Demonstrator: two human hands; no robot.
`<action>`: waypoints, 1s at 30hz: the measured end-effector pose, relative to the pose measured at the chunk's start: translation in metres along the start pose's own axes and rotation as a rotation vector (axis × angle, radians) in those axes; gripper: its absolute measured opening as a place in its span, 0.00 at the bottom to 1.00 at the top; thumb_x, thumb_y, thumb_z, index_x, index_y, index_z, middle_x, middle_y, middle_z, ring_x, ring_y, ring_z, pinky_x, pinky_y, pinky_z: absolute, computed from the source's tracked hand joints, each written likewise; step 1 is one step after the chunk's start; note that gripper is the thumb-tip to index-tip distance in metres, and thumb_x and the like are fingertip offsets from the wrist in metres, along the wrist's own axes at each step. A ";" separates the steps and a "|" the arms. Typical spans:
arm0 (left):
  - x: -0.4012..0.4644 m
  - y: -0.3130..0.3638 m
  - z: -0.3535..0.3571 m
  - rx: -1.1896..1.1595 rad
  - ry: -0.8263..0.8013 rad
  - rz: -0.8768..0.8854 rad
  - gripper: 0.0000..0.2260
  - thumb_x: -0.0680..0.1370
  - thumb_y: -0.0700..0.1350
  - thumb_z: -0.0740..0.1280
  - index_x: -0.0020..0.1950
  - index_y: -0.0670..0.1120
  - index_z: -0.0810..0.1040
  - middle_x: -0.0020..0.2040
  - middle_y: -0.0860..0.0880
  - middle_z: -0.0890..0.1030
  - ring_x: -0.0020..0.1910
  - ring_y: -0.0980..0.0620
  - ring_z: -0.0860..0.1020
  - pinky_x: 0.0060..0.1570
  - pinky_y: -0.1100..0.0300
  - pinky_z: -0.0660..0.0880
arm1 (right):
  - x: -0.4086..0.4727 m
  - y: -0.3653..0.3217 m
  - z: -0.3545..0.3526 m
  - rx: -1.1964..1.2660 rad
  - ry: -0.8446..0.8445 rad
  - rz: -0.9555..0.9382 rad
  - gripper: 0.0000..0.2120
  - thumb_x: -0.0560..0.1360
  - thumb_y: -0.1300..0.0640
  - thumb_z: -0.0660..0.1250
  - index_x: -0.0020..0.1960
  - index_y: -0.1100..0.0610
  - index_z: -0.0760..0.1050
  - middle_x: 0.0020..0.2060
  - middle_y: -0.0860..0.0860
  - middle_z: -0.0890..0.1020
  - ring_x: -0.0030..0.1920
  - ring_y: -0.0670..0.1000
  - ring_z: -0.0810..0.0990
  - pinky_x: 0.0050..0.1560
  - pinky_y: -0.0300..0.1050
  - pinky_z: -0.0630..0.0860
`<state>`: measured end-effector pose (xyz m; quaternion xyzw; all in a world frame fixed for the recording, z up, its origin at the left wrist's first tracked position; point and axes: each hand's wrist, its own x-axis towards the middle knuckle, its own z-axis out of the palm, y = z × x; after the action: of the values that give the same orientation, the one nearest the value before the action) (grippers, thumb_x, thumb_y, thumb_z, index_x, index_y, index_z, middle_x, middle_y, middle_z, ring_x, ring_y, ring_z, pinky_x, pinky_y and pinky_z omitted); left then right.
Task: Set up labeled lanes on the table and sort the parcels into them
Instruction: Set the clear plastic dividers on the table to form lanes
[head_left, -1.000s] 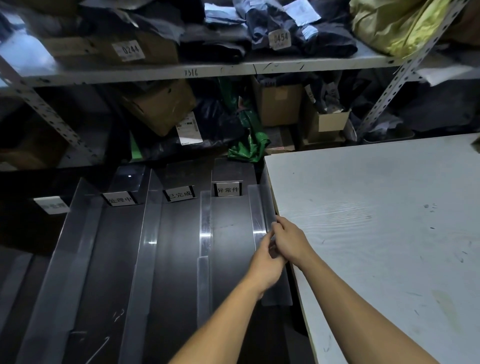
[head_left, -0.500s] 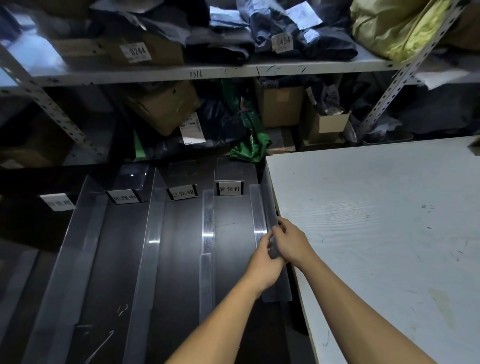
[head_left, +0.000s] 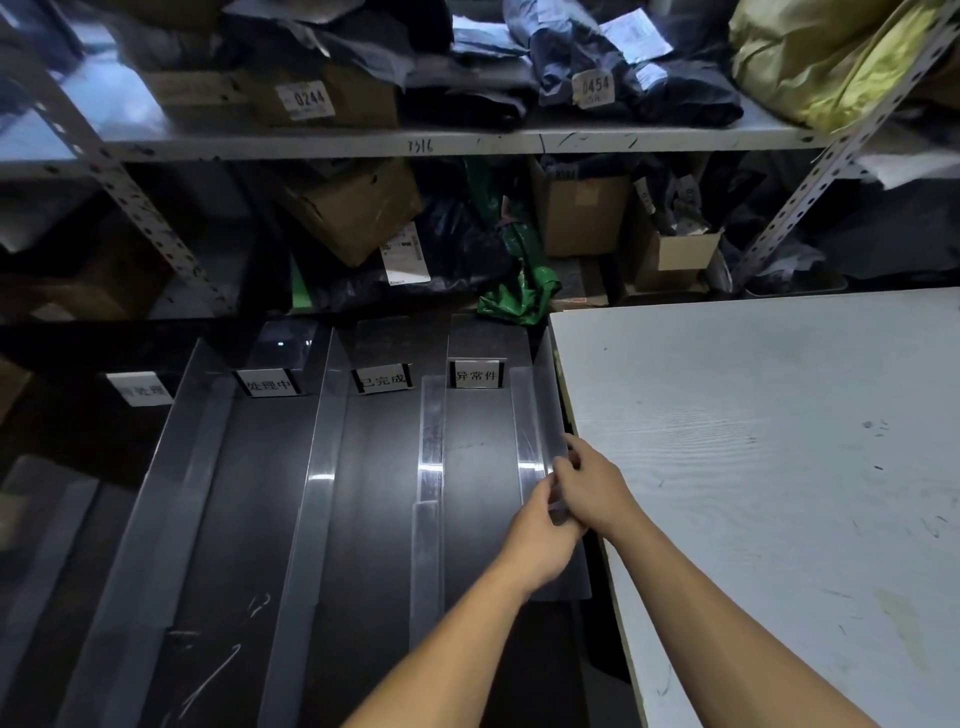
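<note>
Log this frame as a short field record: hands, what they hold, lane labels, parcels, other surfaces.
left hand: left hand grips the rightmost clear divider
right hand: right hand pinches the same divider
lane labels: four standing cards; 处理中, 已完成, 异常件; leftmost card too dim to read
lanes: no parcels lie in them
parcels: boxes and bags on the shelf rack behind
white table: at right, beside the divider

Parcel depot storeroom: grey perforated-steel shelving (head_left: 363, 143) crammed with numbered brown cardboard boxes (head_left: 322, 96), dark plastic mailer bags (head_left: 675, 88); clear acrylic sorting lanes (head_left: 322, 467) with printed label cards (head_left: 475, 374).
</note>
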<state>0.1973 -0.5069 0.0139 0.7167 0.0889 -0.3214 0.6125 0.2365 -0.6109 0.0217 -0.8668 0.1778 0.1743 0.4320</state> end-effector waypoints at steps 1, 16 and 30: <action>-0.001 0.000 -0.001 0.002 0.003 -0.002 0.26 0.79 0.46 0.68 0.74 0.58 0.64 0.65 0.55 0.75 0.60 0.60 0.75 0.54 0.67 0.73 | 0.000 0.001 0.000 0.011 -0.005 0.014 0.25 0.81 0.52 0.58 0.78 0.52 0.61 0.68 0.53 0.75 0.64 0.51 0.75 0.56 0.39 0.68; -0.032 0.036 -0.052 -0.007 0.235 0.127 0.19 0.80 0.44 0.63 0.70 0.56 0.70 0.62 0.55 0.76 0.56 0.56 0.77 0.57 0.52 0.79 | -0.044 -0.049 0.003 -0.008 0.281 -0.229 0.23 0.82 0.50 0.58 0.75 0.53 0.65 0.71 0.51 0.71 0.70 0.51 0.69 0.69 0.48 0.68; -0.134 0.034 -0.234 0.066 0.559 0.324 0.12 0.81 0.46 0.64 0.63 0.57 0.75 0.52 0.56 0.80 0.51 0.57 0.79 0.51 0.58 0.78 | -0.126 -0.205 0.111 0.028 0.086 -0.551 0.20 0.81 0.53 0.61 0.73 0.54 0.69 0.65 0.48 0.77 0.58 0.40 0.73 0.59 0.34 0.66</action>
<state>0.1933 -0.2608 0.1280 0.8016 0.1281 -0.0130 0.5839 0.2039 -0.3853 0.1570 -0.8830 -0.0439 0.0110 0.4671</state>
